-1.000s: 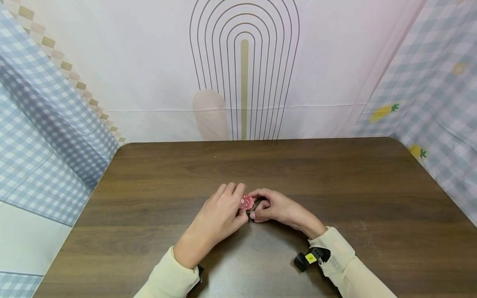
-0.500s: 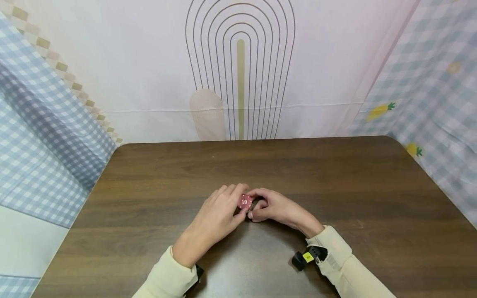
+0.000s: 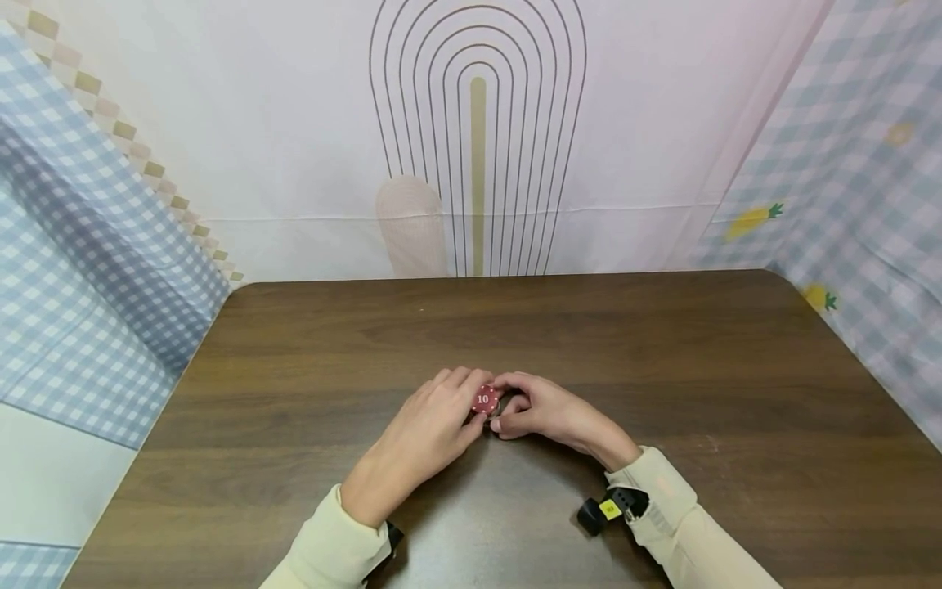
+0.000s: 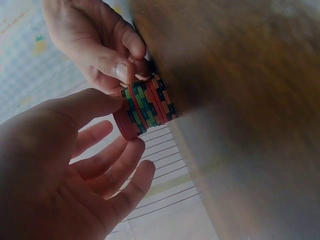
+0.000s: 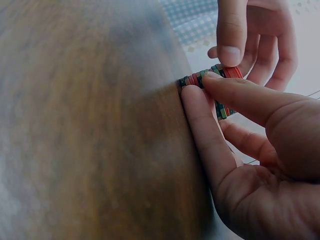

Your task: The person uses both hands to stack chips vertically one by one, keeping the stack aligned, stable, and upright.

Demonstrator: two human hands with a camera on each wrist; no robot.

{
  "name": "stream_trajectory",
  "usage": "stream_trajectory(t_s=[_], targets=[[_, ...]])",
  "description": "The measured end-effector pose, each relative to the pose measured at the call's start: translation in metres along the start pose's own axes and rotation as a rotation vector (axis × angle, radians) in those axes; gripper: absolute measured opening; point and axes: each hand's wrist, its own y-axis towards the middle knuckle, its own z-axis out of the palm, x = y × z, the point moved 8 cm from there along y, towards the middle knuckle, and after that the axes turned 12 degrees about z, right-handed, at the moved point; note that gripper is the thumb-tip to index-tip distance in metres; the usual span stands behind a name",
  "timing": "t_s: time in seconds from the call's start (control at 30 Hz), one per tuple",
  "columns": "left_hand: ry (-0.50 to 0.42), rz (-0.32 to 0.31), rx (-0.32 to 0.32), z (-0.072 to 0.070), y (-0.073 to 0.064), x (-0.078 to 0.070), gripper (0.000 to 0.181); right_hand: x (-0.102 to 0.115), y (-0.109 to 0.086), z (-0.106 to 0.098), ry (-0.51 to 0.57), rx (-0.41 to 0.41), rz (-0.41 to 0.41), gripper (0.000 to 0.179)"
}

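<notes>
A stack of poker chips [image 4: 145,107] stands on the table between the two hands, banded in red, green and black. Its top red chip [image 3: 485,399] shows a white "10" in the head view. The left hand [image 3: 434,421] pinches the red chips at the top of the stack between thumb and fingers. Lower down, the right hand [image 3: 548,413] holds the stack's side, its thumb [image 5: 240,92] against the chips and its curled fingers near the tabletop. In the head view the hands hide most of the stack's side.
The brown wooden table [image 3: 625,327] extends around both hands, with rounded far corners. Behind it hangs a white cloth [image 3: 294,147] with arch lines, and blue checked cloths [image 3: 81,270] hang at the sides. A black wrist camera [image 3: 592,515] sits below the right wrist.
The top red chip has turned, so its "10" now reads upright and whole. The left hand's fingers have come down slightly around it. The right hand has stayed in place.
</notes>
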Motion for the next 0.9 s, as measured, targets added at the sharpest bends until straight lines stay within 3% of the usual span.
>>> stream_trajectory(t_s=[0.3,0.6,0.73,0.9], targets=[[-0.054,-0.002,0.016,0.003,0.001,0.000,0.038,0.002,-0.002,-0.001,-0.038,-0.006,0.013,0.055],[0.084,-0.020,0.027,-0.006,0.004,-0.004,0.050,0.021,-0.019,-0.004,-0.155,-0.024,-0.004,0.055],[0.091,-0.034,-0.010,-0.011,0.006,-0.004,0.051,0.036,-0.030,-0.015,-0.345,-0.147,-0.046,0.052],[0.111,-0.084,-0.037,-0.010,0.008,0.001,0.055,0.048,-0.044,-0.029,-0.549,-0.357,-0.105,0.046]])
